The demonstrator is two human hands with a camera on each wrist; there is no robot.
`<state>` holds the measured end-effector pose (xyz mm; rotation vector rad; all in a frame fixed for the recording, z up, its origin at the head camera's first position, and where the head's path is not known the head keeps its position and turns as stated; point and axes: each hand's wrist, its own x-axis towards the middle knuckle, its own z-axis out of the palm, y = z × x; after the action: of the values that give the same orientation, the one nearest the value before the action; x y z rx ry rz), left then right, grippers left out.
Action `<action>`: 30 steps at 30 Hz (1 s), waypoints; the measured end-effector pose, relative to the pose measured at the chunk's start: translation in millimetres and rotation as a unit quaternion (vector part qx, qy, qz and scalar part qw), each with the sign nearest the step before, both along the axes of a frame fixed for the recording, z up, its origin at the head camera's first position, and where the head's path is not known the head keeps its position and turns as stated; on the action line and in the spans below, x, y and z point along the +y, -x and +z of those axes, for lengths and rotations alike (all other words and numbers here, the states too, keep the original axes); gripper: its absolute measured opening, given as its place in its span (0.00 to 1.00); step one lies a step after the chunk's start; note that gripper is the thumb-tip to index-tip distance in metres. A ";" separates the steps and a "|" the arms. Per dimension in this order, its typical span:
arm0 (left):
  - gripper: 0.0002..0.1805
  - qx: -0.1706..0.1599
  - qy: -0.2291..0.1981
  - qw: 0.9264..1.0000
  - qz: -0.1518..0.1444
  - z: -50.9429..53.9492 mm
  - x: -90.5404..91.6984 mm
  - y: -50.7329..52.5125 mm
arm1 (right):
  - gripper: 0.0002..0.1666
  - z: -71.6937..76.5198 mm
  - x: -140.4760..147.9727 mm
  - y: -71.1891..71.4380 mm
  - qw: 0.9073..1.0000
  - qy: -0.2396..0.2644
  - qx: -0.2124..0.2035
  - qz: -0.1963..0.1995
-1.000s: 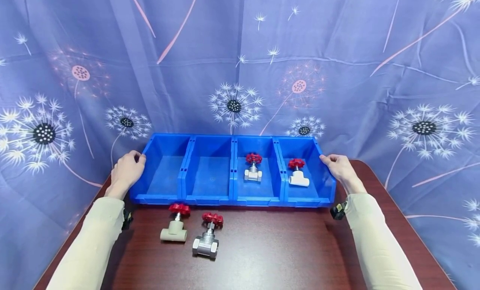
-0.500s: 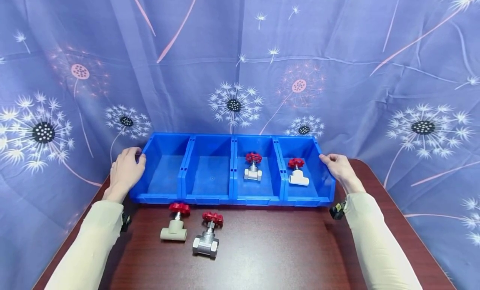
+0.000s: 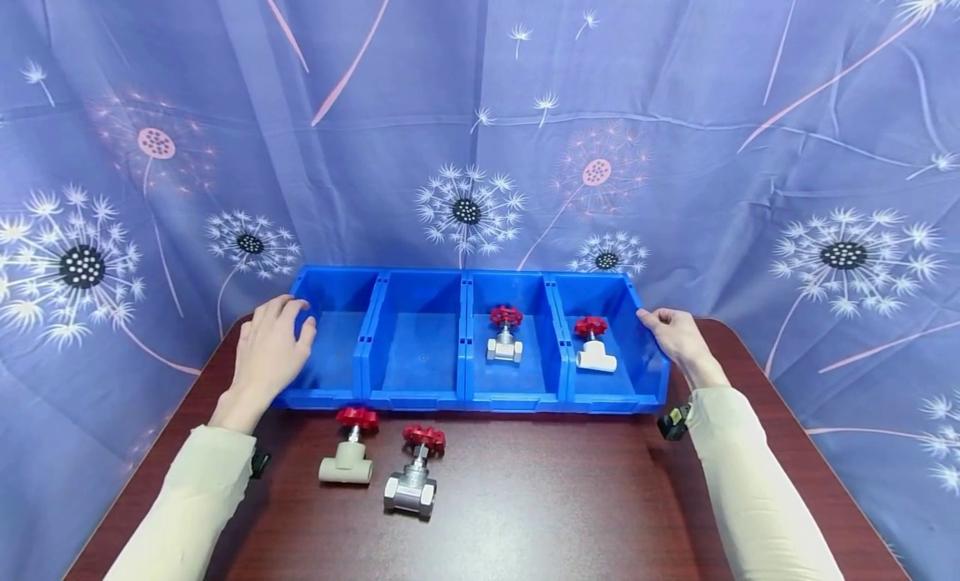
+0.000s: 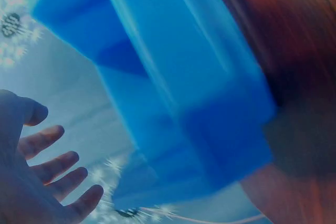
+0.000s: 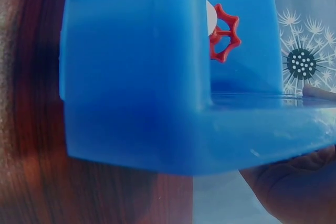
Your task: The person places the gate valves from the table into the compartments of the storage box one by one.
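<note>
A row of joined blue storage bins [image 3: 416, 403] stands along the back of the table. My left hand [image 3: 272, 348] is over its left end wall; in the left wrist view that hand [image 4: 39, 166] has its fingers spread, apart from the plastic. At the other end, my right hand [image 3: 678, 335] pinches the right end wall. A silver valve with a red handwheel [image 3: 505, 348] lies in the third compartment, a white valve [image 3: 596, 358] in the fourth. In front of the bins lie a beige valve [image 3: 347, 463] and a larger metal valve [image 3: 411, 488].
The dark wooden table [image 3: 555, 498] extends toward me in front of the bins. Behind and at both sides hangs a blue-purple curtain [image 3: 375, 189] with dandelion prints. Nothing lies in the two left compartments.
My left hand has come off the left end wall and moved right, over the left compartment's edge. My right hand keeps its hold. The valves lie where they were.
</note>
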<state>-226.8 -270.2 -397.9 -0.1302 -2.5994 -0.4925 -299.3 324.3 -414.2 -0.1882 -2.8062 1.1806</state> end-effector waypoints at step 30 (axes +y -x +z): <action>0.15 -0.063 0.046 0.982 -0.171 -3.3 85.9 -54.3 | 0.29 0.9 -2.7 -1.5 0.999 -0.027 0.030 0.019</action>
<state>-172.5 -184.3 -401.3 -0.6029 -2.7351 -0.5137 -297.8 321.6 -413.4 -0.0934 -2.7975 1.0988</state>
